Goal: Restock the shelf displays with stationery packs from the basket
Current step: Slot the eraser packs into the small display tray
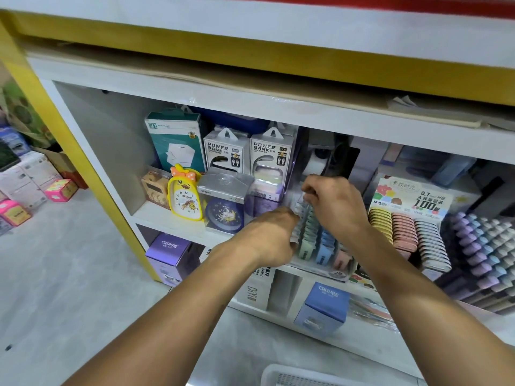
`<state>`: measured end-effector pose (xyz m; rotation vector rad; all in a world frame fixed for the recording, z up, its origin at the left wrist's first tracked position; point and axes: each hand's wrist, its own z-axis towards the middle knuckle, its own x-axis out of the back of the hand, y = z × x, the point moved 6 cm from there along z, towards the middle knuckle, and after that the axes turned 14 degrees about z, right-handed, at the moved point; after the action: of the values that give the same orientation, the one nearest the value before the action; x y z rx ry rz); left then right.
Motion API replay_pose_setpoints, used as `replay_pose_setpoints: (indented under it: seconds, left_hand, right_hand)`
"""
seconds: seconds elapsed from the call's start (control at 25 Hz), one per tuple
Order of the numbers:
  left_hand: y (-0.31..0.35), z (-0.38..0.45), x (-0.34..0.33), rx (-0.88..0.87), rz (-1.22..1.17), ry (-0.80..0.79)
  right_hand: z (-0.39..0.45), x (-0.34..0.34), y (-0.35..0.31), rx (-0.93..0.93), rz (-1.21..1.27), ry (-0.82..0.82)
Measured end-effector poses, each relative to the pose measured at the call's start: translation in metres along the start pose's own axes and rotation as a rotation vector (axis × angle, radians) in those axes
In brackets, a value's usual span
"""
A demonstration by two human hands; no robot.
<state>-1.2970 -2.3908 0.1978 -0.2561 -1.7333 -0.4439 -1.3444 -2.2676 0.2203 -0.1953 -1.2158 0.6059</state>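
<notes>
Both hands work at a clear display tray point(320, 263) of pastel stationery packs point(323, 243) on the middle shelf point(178, 227) of a white shelving unit with yellow trim point(69, 140). The left hand point(267, 235) curls its fingers against the tray's 9 o'clock side. The right hand point(334, 201) pinches a clear pack point(302, 200) at the tray's 12 o'clock end. A duck-shaped clock point(185, 195) and power bank boxes point(250, 153) stand at 9 to 11 o'clock of the tray. Lead-refill displays point(412, 232) sit at 3 o'clock. A white basket point(271, 374) rim shows at 6 o'clock on the grey floor point(69, 274). Boxed goods point(30, 179) stand on the floor at far 9 o'clock.
</notes>
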Motion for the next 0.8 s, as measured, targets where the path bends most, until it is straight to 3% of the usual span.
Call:
replay_pose_setpoints:
  seconds: [0.44,0.64,0.8]
  left_hand:
    - [0.003,0.002,0.0,-0.01,0.039,-0.01]
    - [0.002,0.005,-0.001,0.006,0.055,-0.016]
    - [0.005,0.01,0.007,0.011,0.044,0.161]
  right_hand:
    - [0.002,-0.011,0.0,-0.031,-0.096,-0.061]
    - [0.001,-0.018,-0.001,-0.013,-0.166,-0.183]
    - [-0.005,-0.003,-0.008,0.037,-0.054,-0.178]
